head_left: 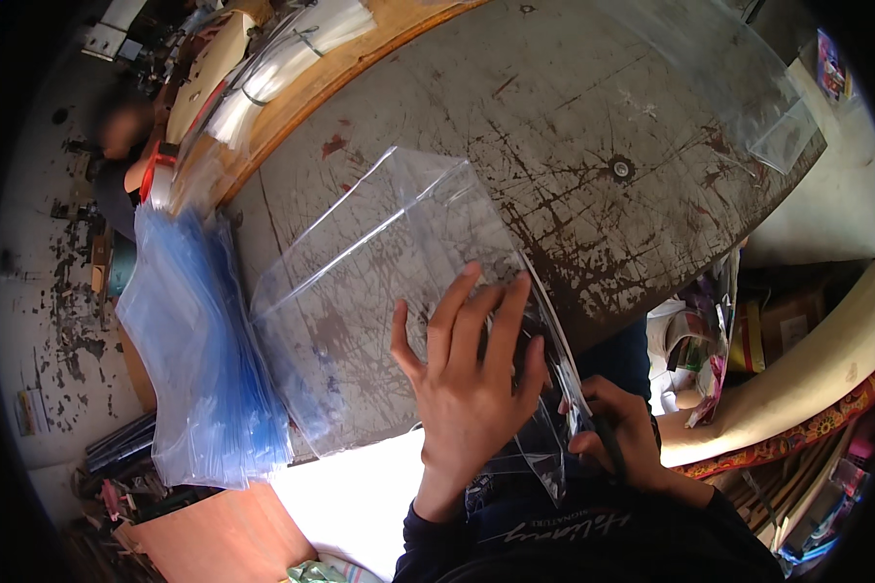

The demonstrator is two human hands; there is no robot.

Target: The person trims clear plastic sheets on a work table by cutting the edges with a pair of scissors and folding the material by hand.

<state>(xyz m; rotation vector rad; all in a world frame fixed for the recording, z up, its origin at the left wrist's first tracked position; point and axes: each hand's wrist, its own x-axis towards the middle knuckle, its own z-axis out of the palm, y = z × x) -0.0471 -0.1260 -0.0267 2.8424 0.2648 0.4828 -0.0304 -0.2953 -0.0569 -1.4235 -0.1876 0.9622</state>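
A clear plastic piece, folded like a bag or cover, lies across the worn grey table. My left hand rests on its near right part with the fingers spread. In my right hand, beside the table's near edge, is a pair of scissors with dark handles. The blades lie at the right edge of the plastic; whether they are parted is hard to see. A loose plastic flap hangs down between my hands, in front of my dark top.
A thick stack of bluish clear plastic sheets droops over the table's left side. Another plastic piece lies at the far right corner. Beyond the wooden edge, another person is near a red-handled tool. Rolled material stands at right.
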